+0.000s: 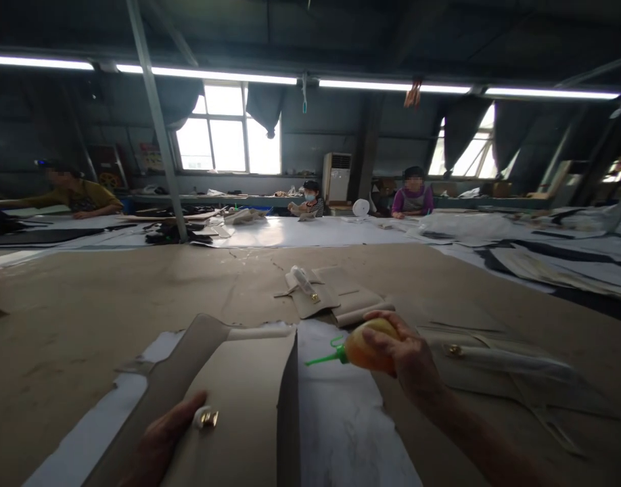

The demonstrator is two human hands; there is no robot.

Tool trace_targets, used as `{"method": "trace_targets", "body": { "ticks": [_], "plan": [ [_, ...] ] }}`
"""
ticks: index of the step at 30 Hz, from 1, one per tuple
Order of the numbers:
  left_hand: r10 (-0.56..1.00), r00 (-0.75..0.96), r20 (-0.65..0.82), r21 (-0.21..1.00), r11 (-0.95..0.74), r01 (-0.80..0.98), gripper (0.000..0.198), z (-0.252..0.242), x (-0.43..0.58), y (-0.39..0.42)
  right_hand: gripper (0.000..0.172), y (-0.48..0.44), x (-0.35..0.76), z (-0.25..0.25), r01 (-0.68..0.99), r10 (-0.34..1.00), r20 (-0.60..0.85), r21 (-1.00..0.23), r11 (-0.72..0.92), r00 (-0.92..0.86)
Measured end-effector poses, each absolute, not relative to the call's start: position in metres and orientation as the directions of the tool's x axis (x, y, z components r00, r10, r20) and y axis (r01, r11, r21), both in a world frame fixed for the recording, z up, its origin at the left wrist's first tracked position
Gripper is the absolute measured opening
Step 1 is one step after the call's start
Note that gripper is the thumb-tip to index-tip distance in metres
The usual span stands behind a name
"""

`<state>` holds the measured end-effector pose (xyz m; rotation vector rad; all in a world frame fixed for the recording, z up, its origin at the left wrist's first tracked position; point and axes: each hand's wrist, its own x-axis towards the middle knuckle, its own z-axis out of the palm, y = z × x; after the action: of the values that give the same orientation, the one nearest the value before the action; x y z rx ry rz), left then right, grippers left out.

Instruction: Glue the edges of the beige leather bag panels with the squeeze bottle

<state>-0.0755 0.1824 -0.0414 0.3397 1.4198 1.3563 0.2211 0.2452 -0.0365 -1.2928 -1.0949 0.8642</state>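
The glue bottle (364, 348) sits in my right hand (409, 362), fingers wrapped closed around its orange body, green nozzle pointing left above the white sheet on the surface (61, 318). My left hand (161, 443) lies flat on the beige leather panel (229, 399), thumb just beside its metal clasp (208, 419), gripping nothing. I judge this the gluing step, panel pinned and nozzle not yet touching it. The next move calls for lowering the tip to the panel's edge with a light, even squeeze. How full the bottle is I cannot tell. More cut pieces (335, 297) lie beyond.
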Motion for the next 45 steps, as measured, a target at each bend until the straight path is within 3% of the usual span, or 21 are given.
{"method": "trace_targets", "body": {
  "ticks": [5, 10, 21, 28, 35, 45],
  "plan": [
    [0.763, -0.351, -0.543, 0.792, 0.325, -0.517, 0.039, -0.007, -0.057, 0.179, 0.049, 0.247, 0.210, -0.034, 0.200, 0.934, 0.200, -0.969, 0.144, 0.296],
    [0.781, -0.384, -0.492, 0.833, 0.294, -0.469, 0.036, -0.013, -0.062, 0.180, 0.046, 0.255, 0.202, -0.033, 0.281, 0.918, 0.277, -0.939, 0.196, 0.285],
    [0.770, -0.341, -0.539, 0.783, 0.310, -0.539, 0.038, -0.009, -0.060, 0.181, 0.038, 0.265, 0.199, -0.039, 0.436, 0.877, 0.420, -0.852, 0.291, 0.236],
    [0.774, -0.336, -0.537, 0.786, 0.314, -0.533, 0.043, -0.007, -0.057, 0.180, 0.040, 0.270, 0.198, -0.042, 0.425, 0.884, 0.417, -0.854, 0.301, 0.211],
    [0.801, -0.242, -0.547, 0.783, 0.387, -0.488, 0.030, -0.031, -0.074, 0.184, 0.040, 0.272, 0.199, -0.049, 0.411, 0.887, 0.417, -0.857, 0.311, 0.200],
    [0.770, -0.335, -0.543, 0.774, 0.305, -0.555, 0.036, -0.008, -0.059, 0.180, 0.035, 0.255, 0.200, -0.039, 0.412, 0.902, 0.402, -0.857, 0.311, 0.155]
  ]
}}
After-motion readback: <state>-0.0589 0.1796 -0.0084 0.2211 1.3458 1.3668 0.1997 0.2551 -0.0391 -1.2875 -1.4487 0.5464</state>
